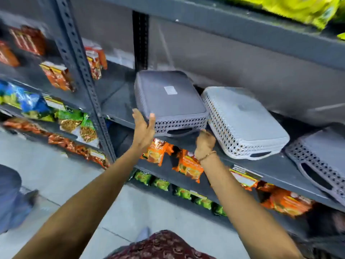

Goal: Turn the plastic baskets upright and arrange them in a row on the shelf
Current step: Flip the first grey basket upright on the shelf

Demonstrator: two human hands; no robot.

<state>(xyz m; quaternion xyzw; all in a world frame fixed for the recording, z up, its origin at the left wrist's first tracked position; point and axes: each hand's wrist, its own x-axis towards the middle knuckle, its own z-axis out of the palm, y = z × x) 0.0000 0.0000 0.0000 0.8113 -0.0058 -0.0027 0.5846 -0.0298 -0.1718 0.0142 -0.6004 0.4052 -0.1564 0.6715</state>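
Three plastic baskets lie upside down on the grey metal shelf (119, 101). The dark grey basket (168, 98) is at the left, with a white label on its bottom. A white basket (242, 120) lies beside it, and another grey basket (321, 152) is at the right edge, partly cut off. My left hand (143, 128) is flat with fingers spread against the dark grey basket's front left corner. My right hand (204, 143) is curled at that basket's front right corner, below its rim; its fingertips are hidden.
Snack packets (188, 165) hang and lie on the shelves below and on the rack to the left (56, 75). A perforated upright post (82, 68) stands left of the baskets. Yellow-green bags (298, 8) sit on the shelf above. Tiled floor lies below.
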